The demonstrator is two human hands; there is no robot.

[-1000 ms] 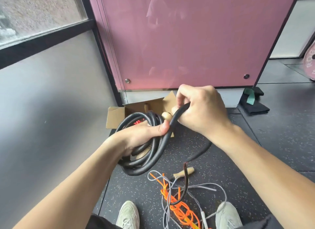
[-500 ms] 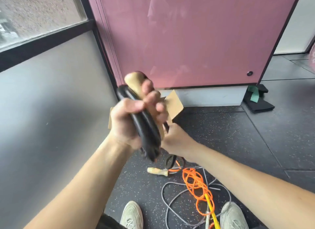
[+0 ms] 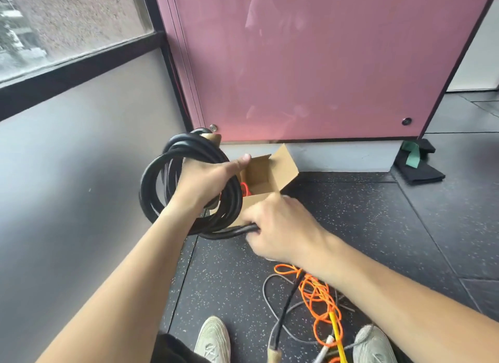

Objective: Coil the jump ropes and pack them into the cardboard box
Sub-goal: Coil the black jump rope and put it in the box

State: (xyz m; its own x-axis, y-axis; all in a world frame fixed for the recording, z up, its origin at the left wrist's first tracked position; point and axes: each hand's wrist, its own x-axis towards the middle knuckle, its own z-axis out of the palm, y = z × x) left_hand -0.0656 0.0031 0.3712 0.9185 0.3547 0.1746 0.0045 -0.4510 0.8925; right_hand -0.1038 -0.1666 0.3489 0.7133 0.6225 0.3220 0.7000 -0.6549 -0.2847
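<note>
Black rubber jump rope, thick-gauge, wound into 1 multi-loop coil held up in front of the person, at about 9 o'clock from the cardboard box. Left hand passes through the coil and grasps the bundled strands; thumb lies straight, pointing toward 2 o'clock, and the other fingers are hidden behind the rope. 1 wooden handle shows at the coil's 12 o'clock edge. Right hand is clenched round the rope strand at the coil's 5 o'clock point, knuckles up. From under that hand the rope's free tail runs toward 6 o'clock down to a second wooden handle at the frame's bottom edge. The box sits open on the speckled dark floor, against the base of a pink panel, flaps up; an orange rope is visible inside it. On the floor at 6 o'clock from the right hand: 1 loose orange rope, 1 grey rope, tangled together, and 1 yellow handle. 2 pale shoes flank the pile.
</note>
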